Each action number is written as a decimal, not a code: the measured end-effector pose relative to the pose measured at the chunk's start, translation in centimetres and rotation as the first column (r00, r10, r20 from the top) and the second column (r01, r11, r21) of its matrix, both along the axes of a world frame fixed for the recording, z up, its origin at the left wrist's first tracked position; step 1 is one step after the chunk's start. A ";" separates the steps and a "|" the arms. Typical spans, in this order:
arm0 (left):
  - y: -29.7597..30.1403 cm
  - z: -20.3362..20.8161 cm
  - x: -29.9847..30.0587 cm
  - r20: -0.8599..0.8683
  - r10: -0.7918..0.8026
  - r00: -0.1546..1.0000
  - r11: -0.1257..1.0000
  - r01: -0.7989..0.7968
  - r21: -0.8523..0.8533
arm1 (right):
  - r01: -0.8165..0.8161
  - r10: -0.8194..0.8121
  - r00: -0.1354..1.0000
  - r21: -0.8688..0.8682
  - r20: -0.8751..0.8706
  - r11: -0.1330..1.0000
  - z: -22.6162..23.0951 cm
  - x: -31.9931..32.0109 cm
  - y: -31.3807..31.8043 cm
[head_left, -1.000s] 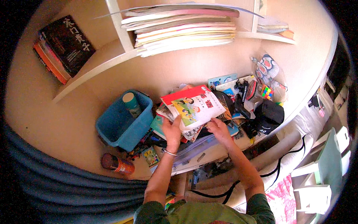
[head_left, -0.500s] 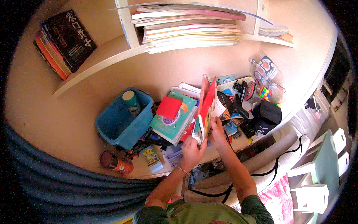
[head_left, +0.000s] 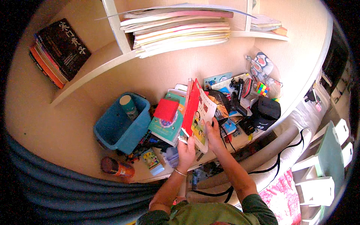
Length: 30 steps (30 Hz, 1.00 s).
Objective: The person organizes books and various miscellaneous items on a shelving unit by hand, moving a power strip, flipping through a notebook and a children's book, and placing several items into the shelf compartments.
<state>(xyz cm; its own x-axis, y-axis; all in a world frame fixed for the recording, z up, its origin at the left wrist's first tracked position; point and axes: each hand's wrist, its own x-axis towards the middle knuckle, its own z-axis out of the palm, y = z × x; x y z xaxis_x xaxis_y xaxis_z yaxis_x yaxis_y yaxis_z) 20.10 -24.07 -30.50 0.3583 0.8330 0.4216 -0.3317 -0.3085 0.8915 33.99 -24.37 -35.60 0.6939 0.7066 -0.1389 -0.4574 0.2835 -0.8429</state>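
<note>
Both hands hold a small stack of books on edge above the desk. The nearest one is a picture book [head_left: 204,118] with a red band and a pale illustrated cover, now facing right. My left hand [head_left: 186,152] is closed round the stack's lower end. My right hand [head_left: 213,135] grips the picture book's right edge, thumb on the cover side. Just left of the stack lie a green book [head_left: 167,129] and, on top of it, a small red booklet [head_left: 166,110]. How many books are in the stack is hard to tell.
A blue bin [head_left: 123,131] with a green-capped bottle [head_left: 128,106] in it stands left, near a dark-lidded jar [head_left: 118,167]. At right lie a black cap [head_left: 265,112], a puzzle cube [head_left: 262,89] and cables. Overhead, a shelf [head_left: 112,65] carries stacked papers [head_left: 182,35] and books [head_left: 62,54].
The held books have shifted slightly left and turned, so the picture book's illustrated cover now shows. Both hands keep their hold. The whole view has shifted a little.
</note>
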 end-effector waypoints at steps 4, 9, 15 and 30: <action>0.3 0.8 -0.6 0.000 0.002 1.000 0.995 -0.002 -0.097 | -0.003 0.005 0.999 0.043 -0.034 0.999 -0.1 -0.2 -0.2; 0.7 0.6 -1.0 0.030 0.024 0.999 0.980 -0.018 -0.198 | -0.014 0.023 0.997 0.121 -0.076 0.993 -1.8 0.5 -0.2; 1.3 1.1 -1.9 0.096 -0.046 0.994 0.967 0.069 -0.245 | -0.013 0.019 0.996 0.071 -0.092 0.997 -0.2 -0.2 -0.8; 6.6 0.2 -5.9 0.429 -0.262 0.864 0.656 0.486 -0.578 | 0.081 -0.076 0.996 -0.121 0.047 0.989 -2.3 0.9 -0.7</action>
